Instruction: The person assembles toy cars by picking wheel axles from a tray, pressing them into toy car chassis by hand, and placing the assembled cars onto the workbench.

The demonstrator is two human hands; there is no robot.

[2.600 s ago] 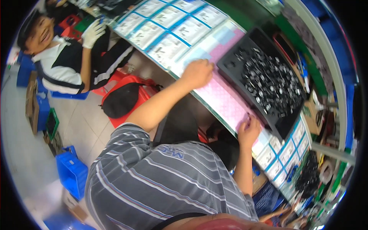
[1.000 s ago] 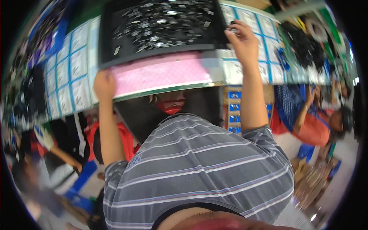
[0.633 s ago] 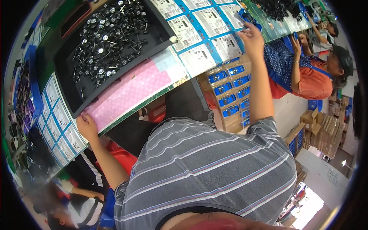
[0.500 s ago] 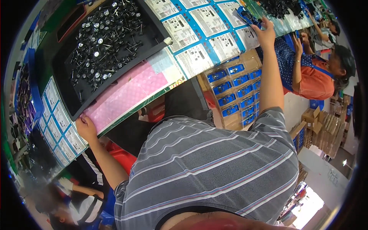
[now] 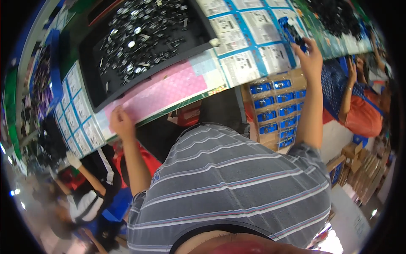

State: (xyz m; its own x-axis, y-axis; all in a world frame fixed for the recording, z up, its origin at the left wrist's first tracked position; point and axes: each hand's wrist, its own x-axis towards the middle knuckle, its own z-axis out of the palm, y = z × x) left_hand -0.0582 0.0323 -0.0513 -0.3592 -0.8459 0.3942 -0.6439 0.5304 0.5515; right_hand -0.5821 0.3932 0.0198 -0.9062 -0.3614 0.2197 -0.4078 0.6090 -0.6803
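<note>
Right hand (image 5: pixel 312 60) pinches blue toy car (image 5: pixel 290 30) at right. Left hand (image 5: pixel 121 122) half-curled near black tray (image 5: pixel 157 69), cannot tell if holding.

Green-edged bench (image 5: pixel 186 103): black tray (image 5: pixel 196 37), pink sheet (image 5: pixel 173 84) along its near side, white-and-blue printed cards (image 5: pixel 239 65) left and right, black heap (image 5: pixel 338 19) farther right (too blurry to identify).
</note>
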